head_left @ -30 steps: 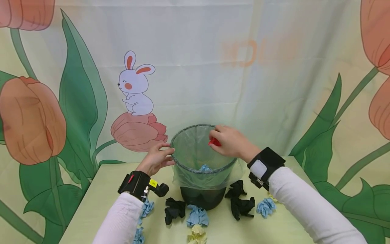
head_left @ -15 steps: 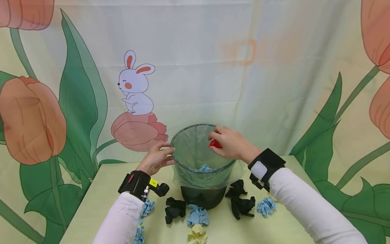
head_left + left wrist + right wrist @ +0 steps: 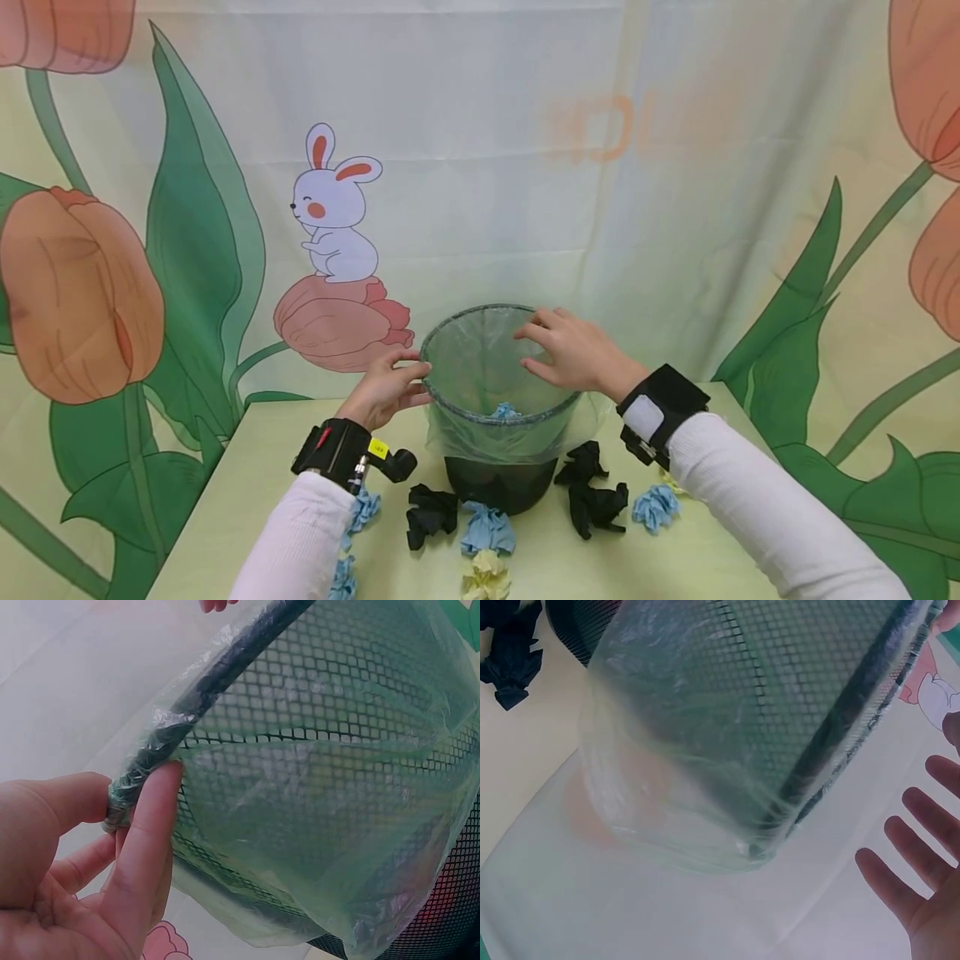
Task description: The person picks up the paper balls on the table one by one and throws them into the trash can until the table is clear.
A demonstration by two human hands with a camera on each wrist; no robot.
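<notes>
A black mesh waste bin point(image 3: 501, 485) stands on the table, lined with a thin green plastic bag point(image 3: 480, 446) folded over its rim. My left hand point(image 3: 381, 390) holds the rim at its left side, thumb on one side and fingers on the other in the left wrist view. Over the right part of the bin's mouth hovers my right hand point(image 3: 576, 354), its fingers spread and holding nothing. A blue crumpled paper ball point(image 3: 506, 411) shows inside the bin. Through the mesh in the left wrist view, a blurred red patch point(image 3: 448, 891) appears low down.
Black crumpled papers point(image 3: 432, 517) lie left and right of the bin on the pale green table point(image 3: 247, 483). Blue paper balls point(image 3: 487, 529) and a yellow one point(image 3: 486, 575) lie in front. A printed curtain point(image 3: 480, 167) hangs behind.
My right hand has let go of the red crumpled paper over the bin, and its fingers have spread. The left hand has stayed on the rim.
</notes>
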